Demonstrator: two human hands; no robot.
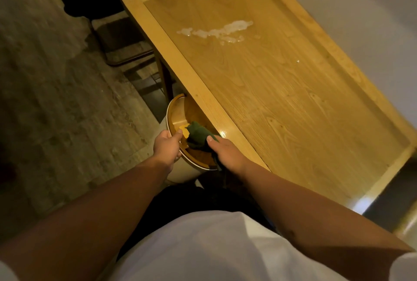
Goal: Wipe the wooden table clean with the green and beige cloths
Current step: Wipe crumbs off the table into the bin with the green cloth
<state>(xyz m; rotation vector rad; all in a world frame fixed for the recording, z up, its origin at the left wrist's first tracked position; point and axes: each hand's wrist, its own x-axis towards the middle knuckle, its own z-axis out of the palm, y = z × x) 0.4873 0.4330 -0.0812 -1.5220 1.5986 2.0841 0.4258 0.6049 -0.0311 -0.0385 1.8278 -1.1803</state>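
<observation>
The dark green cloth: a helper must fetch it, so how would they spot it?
Find the long wooden table; at its near left edge stands a round white stool with a wooden seat. The dark green cloth lies bunched there under the right hand, darker than the yellowish piece beside it.

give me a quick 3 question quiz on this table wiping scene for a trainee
1. True or false: the spill on the wooden table has already been wiped away.
2. Which hand grips the green cloth? A) left hand B) right hand C) neither
3. Fill in: the left hand holds the rim of the round ____ beside the table.

Key
1. False. The whitish wet patch lies on the far half of the tabletop, untouched.
2. B. The right hand has its fingers curled round the green cloth, over the bin.
3. Bin. Something yellowish shows by the green cloth; whether it is the beige cloth cannot be told.
</observation>
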